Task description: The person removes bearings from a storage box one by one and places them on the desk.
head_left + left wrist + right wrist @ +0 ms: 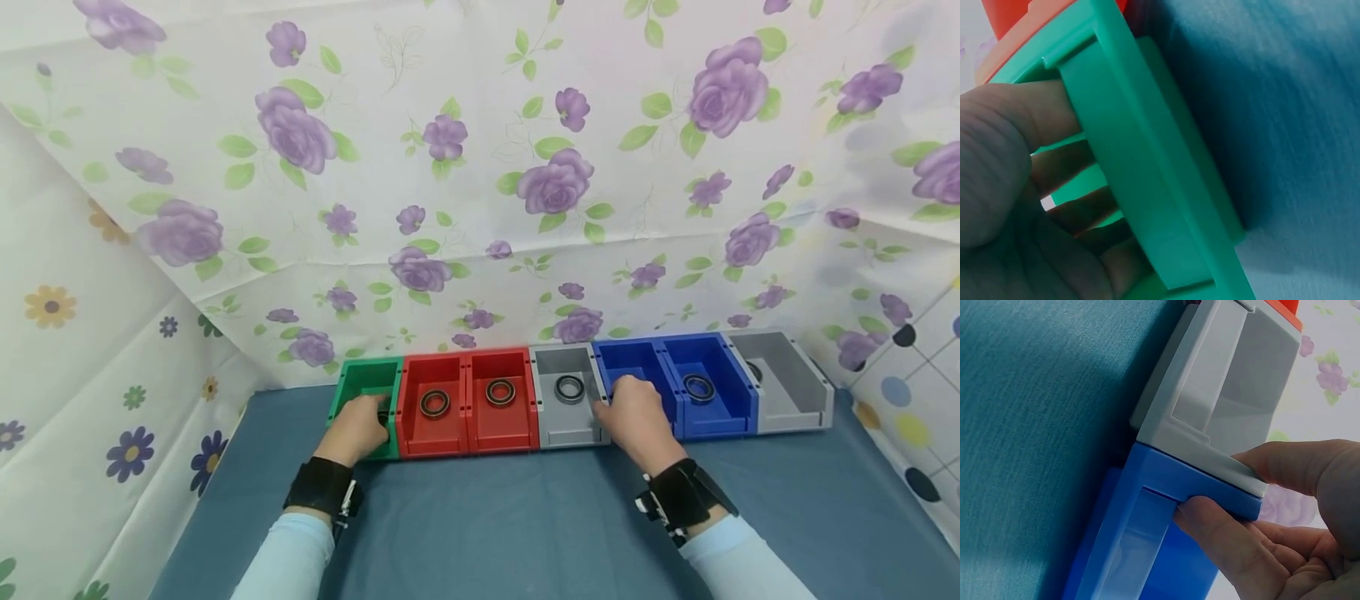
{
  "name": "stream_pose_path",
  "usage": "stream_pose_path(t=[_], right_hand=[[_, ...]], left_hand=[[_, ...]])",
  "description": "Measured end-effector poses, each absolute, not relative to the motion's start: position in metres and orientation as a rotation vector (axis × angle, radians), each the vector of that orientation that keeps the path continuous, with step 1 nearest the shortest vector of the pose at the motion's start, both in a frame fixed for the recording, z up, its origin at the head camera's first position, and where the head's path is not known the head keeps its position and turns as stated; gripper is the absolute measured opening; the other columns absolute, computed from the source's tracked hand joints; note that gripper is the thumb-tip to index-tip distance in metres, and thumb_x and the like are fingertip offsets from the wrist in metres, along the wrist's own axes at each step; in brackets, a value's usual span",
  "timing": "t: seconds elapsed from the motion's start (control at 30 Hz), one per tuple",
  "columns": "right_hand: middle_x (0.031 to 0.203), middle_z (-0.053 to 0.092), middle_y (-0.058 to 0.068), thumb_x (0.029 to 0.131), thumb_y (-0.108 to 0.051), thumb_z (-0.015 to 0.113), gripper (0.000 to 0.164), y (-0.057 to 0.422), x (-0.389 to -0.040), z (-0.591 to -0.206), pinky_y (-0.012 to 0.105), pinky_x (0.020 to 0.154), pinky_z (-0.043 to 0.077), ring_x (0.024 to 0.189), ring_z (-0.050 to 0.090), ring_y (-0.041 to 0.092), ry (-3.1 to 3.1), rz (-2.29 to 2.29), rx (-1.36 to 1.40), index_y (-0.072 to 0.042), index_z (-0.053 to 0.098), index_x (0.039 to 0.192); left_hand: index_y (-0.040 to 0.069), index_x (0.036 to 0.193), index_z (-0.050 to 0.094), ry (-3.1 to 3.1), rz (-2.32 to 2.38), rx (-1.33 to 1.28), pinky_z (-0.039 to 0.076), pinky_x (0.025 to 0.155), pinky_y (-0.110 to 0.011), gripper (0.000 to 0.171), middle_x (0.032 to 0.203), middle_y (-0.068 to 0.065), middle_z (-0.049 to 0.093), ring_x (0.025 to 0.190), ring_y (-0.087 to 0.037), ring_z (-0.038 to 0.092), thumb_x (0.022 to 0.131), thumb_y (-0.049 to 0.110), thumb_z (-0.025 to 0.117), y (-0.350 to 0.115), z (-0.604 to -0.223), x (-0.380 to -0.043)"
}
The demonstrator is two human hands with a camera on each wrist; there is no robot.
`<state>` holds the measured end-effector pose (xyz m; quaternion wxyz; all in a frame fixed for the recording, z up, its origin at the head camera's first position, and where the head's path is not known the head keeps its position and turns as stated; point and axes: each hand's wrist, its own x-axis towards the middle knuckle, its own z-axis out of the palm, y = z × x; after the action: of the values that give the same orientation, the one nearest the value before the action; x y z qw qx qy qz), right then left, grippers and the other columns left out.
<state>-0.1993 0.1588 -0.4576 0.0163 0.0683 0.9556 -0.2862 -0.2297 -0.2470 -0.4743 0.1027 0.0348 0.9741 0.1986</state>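
The left hand reaches into the green bin beside a partly hidden bearing; its grip cannot be told. The right hand pinches the adjoining gray bin wall and blue bin wall. Apparent step: retrieval; next move calls for secure fingertip hold.

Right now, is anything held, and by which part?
The right hand pinches adjoining walls of the middle gray bin and blue bin; the left hand reaches into the green bin, hold hidden.

green bin, upright, leftmost | grey bin, upright | blue bin, upright, against grey
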Motion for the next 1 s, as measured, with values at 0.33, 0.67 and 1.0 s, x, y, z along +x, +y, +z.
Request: stream_pose_path(t=[0.33, 0.67, 1.0], right_hand=[[0.060, 0.051, 0.004, 0.086, -0.024, 0.063, 0.023, 0.159, -0.200, -0.458, 0.028, 0.042, 0.041, 0.050, 0.050, 0.016, 2.962, -0.897, 0.220, -0.008, 0.057, 0.072], [0.060, 0.051, 0.004, 0.085, -0.024, 0.064, 0.022, 0.155, -0.196, -0.461, 0.027, 0.041, 0.041, 0.049, 0.050, 0.016, 2.952, -0.923, 0.208, -0.007, 0.057, 0.073], [0.056, 0.049, 0.004, 0.085, -0.023, 0.064, 0.024, 0.156, -0.197, -0.459, 0.027, 0.040, 0.041, 0.047, 0.050, 0.016, 2.975, -0.904, 0.208, -0.007, 0.057, 0.068]], left_hand=[[0.002, 0.119, 0.059, 2.929, 0.542, 0.021, 0.039, 0.059, -0.033, 0.041, 0.108, -0.014, 0.060, 0.074, -0.021, 0.050, 0.078, 0.003, 0.058, -0.242, -0.472, -0.225], [0.003, 0.108, 0.063, 3.079, 0.559, 0.089, 0.046, 0.061, -0.035, 0.031, 0.091, -0.010, 0.062, 0.076, -0.020, 0.055, 0.078, 0.007, 0.068, -0.250, -0.480, -0.214], [0.004, 0.127, 0.054, 3.361, 0.770, 0.177, 0.051, 0.071, -0.041, 0.053, 0.111, -0.017, 0.059, 0.097, -0.030, 0.057, 0.080, 0.022, 0.072, -0.253, -0.462, -0.204]])
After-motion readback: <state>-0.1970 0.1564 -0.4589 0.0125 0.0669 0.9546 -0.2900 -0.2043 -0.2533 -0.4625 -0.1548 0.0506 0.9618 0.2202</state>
